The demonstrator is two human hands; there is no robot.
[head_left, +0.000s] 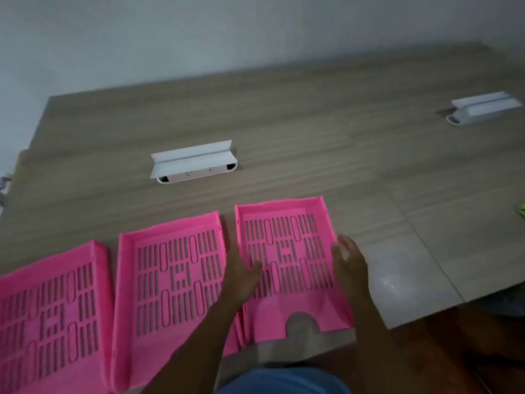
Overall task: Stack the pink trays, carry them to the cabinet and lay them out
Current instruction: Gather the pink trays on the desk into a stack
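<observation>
Three pink slotted trays lie side by side along the near edge of a wooden table: a left tray (48, 308), a middle tray (170, 280) and a right tray (287, 251). My left hand (241, 275) rests on the right tray's left wall, thumb reaching inside over the slots. My right hand (348, 263) is at the same tray's right wall, fingers spread and blurred. Whether either hand truly grips the wall is unclear. The right tray's near end shows a semicircular notch.
The wooden table (312, 123) stands against a pale wall. A white cable box with a raised flap (193, 163) sits beyond the trays, and a second white cable box (483, 109) at the far right. A green scrap (521, 213) shows at the right edge.
</observation>
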